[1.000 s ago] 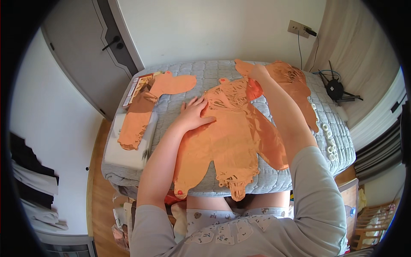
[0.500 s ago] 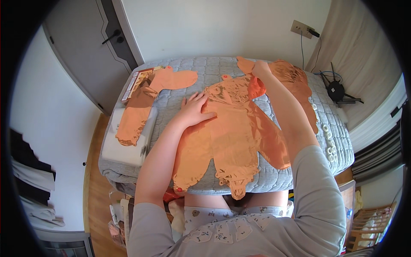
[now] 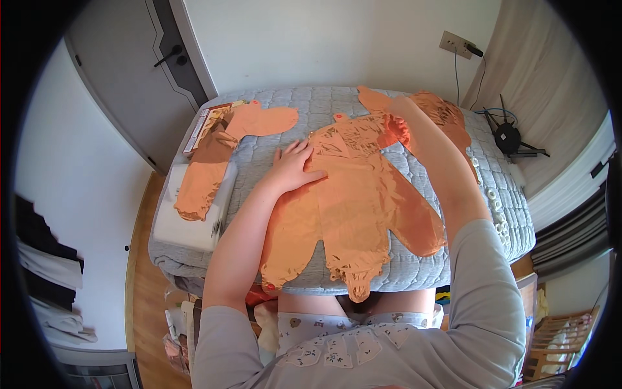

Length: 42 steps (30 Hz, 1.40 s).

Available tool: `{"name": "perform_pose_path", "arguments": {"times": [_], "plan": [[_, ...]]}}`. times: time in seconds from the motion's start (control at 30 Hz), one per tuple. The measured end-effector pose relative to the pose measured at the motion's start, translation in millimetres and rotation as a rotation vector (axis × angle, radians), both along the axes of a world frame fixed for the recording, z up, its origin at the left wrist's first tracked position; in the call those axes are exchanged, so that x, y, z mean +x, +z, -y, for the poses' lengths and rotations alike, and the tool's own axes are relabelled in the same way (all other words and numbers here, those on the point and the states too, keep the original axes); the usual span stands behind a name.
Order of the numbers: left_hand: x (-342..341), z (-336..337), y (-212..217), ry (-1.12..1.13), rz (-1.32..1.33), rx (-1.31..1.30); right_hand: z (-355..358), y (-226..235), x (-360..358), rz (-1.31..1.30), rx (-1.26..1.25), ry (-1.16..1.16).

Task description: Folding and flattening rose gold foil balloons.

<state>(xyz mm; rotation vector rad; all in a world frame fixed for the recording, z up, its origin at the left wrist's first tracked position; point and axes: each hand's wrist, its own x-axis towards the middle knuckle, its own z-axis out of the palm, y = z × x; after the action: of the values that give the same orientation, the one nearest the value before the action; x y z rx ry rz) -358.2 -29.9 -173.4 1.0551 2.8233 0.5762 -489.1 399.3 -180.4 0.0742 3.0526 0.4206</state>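
Observation:
A large, flat orange foil balloon (image 3: 350, 194) with several rounded limbs lies across the grey quilted surface. Along its upper left edge my left hand (image 3: 297, 167) rests flat with the fingers spread, thumb over the foil. At the upper right corner my right hand (image 3: 402, 110) is closed on the foil, its fingertips mostly hidden behind the wrist. Just below it a crumpled reddish fold (image 3: 395, 131) is raised. Beyond the right forearm lies another orange foil piece (image 3: 435, 107), partly covered by the arm. A third foil piece (image 3: 208, 172) is on the left.
Under the left foil piece are a printed package (image 3: 201, 133) and a translucent white box (image 3: 188, 232). Small white rings (image 3: 495, 206) lie along the bed's (image 3: 259, 223) right side. A black router (image 3: 508, 136) with cables stands at the back right.
My right hand has shifted slightly right and nearer, drawing the reddish fold with it and opening it wider. The lower right limb has spread outward. My left hand stays put.

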Motion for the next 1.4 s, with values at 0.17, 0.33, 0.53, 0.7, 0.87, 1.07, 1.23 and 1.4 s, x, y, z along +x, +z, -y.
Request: {"name": "perform_pose_path", "arguments": {"times": [0.17,0.33,0.53,0.7,0.87,1.07,1.23,1.4], "plan": [[0.4,-0.2,0.4,-0.006,-0.013,0.020,42.5,40.5,41.3,-0.016,-0.398,-0.302],[1.9,-11.0,2.9,-0.023,-0.013,0.018,48.0,43.7,49.5,-0.280,-0.355,-0.379],[0.9,-1.4,0.7,0.001,0.003,0.038,62.1,51.2,42.1,-0.094,-0.430,-0.416],[-2.7,-16.6,1.4,-0.050,0.005,0.032,32.1,49.1,52.3,-0.225,-0.441,-0.434],[-6.6,1.2,-9.3,-0.009,0.009,0.044,79.7,56.8,123.0,-0.299,-0.558,-0.063],[-9.4,-2.3,-8.9,-0.033,-0.063,0.053,115.8,63.0,282.4,-0.191,-0.761,0.433],[-2.6,-5.3,-1.5,-0.053,0.001,0.041,116.3,48.5,324.5,-0.143,-0.677,0.536],[3.5,-2.3,4.7,-0.056,0.005,-0.016,113.3,41.5,325.8,-0.183,-0.635,0.582]]}}
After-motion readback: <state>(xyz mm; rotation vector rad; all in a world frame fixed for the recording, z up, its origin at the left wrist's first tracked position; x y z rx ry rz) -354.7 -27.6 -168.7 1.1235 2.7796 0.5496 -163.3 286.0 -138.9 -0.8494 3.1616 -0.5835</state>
